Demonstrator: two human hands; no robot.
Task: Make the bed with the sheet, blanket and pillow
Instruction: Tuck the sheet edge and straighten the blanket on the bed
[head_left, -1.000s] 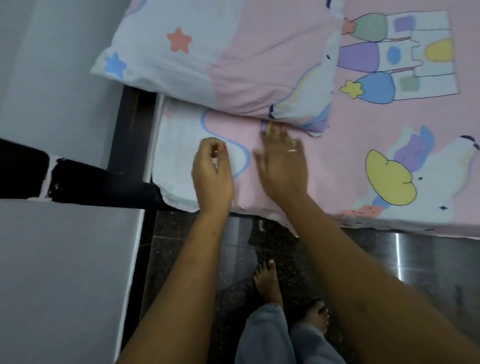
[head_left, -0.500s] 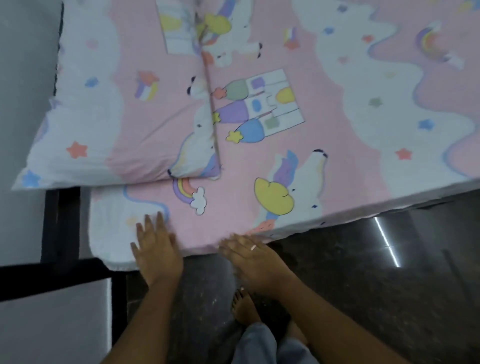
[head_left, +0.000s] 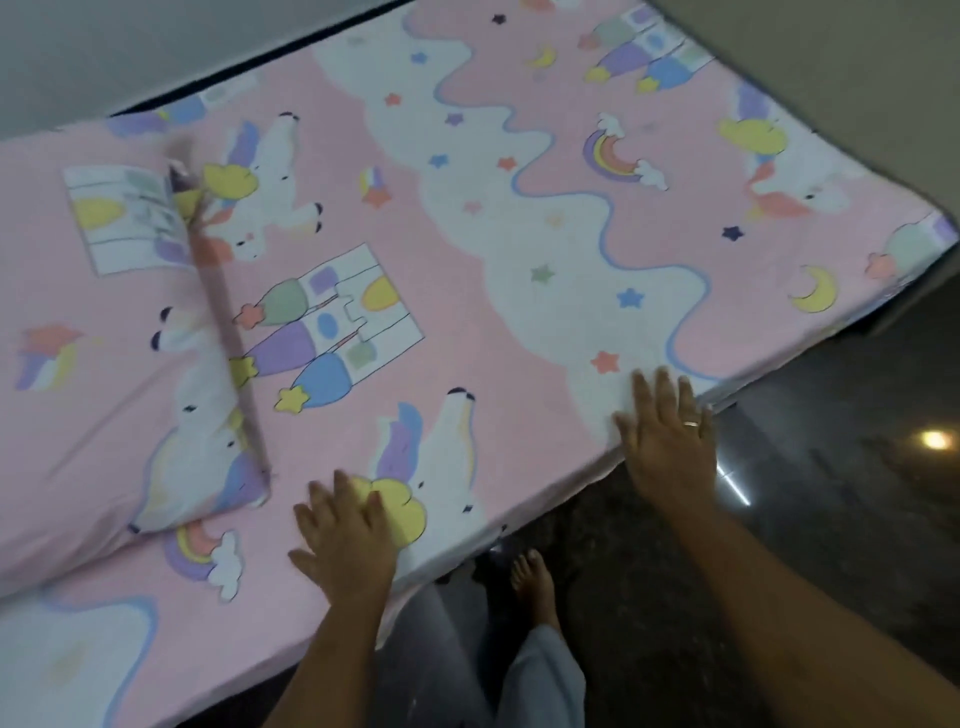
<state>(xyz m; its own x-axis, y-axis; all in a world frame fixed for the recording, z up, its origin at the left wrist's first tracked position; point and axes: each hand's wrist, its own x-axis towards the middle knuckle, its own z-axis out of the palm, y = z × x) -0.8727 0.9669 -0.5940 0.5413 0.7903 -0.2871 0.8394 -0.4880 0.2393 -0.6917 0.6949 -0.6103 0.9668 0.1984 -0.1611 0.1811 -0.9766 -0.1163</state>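
Dark polished floor (head_left: 831, 545) ran along the near side of the bed, catching a small glare of light (head_left: 935, 440). A pink sheet (head_left: 519, 234) printed with unicorns, rainbows, stars and castles lay spread over the mattress, reaching its near edge. A pillow (head_left: 104, 364) in matching fabric lay on the sheet at the left end of the bed. The left hand (head_left: 345, 540) rested palm down on the sheet near the edge, just right of the pillow's corner, its fingers (head_left: 343, 493) released and spread flat. The right hand (head_left: 667, 441), wearing a ring (head_left: 690, 424), pressed flat on the sheet's edge farther right, fingers straight and grasping nothing. A bare foot (head_left: 535, 582) and a grey trouser leg (head_left: 540, 680) showed below, between the arms.
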